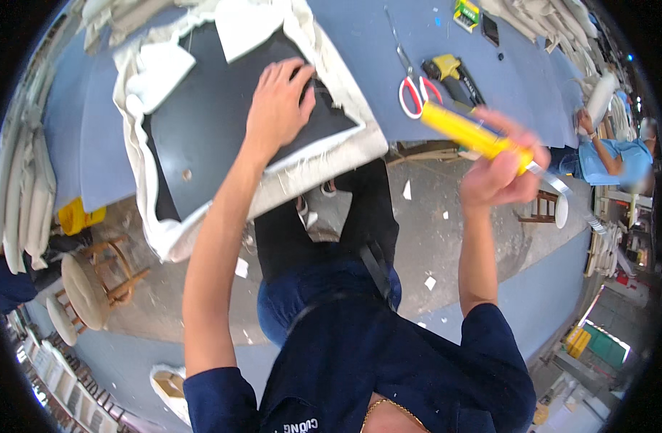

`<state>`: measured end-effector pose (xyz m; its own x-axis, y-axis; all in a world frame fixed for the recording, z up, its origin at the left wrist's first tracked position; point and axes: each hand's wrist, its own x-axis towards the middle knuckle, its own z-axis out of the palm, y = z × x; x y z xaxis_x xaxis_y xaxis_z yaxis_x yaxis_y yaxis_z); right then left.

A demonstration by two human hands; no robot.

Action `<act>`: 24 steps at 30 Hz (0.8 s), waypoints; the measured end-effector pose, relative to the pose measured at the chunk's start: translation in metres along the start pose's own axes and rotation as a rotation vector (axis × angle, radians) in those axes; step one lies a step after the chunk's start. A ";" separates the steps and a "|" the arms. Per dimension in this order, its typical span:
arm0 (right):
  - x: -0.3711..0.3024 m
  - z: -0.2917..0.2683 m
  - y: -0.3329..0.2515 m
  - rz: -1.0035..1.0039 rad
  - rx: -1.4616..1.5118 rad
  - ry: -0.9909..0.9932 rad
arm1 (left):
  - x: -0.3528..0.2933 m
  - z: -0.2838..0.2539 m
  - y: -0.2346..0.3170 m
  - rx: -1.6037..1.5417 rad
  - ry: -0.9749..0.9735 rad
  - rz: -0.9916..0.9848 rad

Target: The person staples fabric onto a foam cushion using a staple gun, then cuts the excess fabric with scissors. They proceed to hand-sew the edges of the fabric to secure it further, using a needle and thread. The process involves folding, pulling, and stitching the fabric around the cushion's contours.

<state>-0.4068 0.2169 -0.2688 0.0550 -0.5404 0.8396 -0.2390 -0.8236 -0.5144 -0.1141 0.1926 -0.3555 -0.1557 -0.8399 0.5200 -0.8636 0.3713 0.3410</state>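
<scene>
My left hand (279, 108) lies with its fingers spread on the black board (215, 130) of an upholstered panel. Cream fabric (327, 153) wraps round the board's rim, and its raw edges show. Two white padding flaps (248, 29) fold over the far part of the board. Raised off to the right, my right hand (505, 162) is closed round a yellow-handled tool (464, 131), smeared by motion. A thin pale strip (554, 182) extends from the other side of that hand; whether it is a blade I cannot tell.
On the blue-grey table lie red-and-white-handled scissors (412, 94), a yellow-and-black power tool (453, 76), a small green-yellow box (466, 14) and a phone (490, 30). Stools (86, 289) stand at left; a person in light blue (608, 159) is at far right. White scraps (430, 283) litter the floor.
</scene>
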 end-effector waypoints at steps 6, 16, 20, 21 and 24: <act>-0.072 -0.017 0.037 0.674 0.102 -0.101 | -0.002 0.009 0.015 -0.020 -0.073 -0.022; -0.187 -0.028 0.021 1.169 0.156 -0.187 | -0.222 -0.180 -0.053 0.418 0.075 -0.752; -0.196 0.029 0.022 0.999 0.374 -0.290 | -0.244 -0.203 -0.102 -0.459 -0.180 -1.239; -0.204 0.028 0.020 1.018 0.344 -0.315 | -0.235 -0.194 -0.101 -0.471 -0.188 -1.278; -0.199 0.056 -0.007 1.010 0.465 -0.435 | -0.263 -0.154 -0.095 -0.731 0.184 -1.307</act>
<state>-0.3617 0.3207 -0.4425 0.3888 -0.9191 -0.0642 0.0060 0.0722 -0.9974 0.0822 0.4387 -0.4039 0.6204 -0.6861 -0.3800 0.0876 -0.4208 0.9029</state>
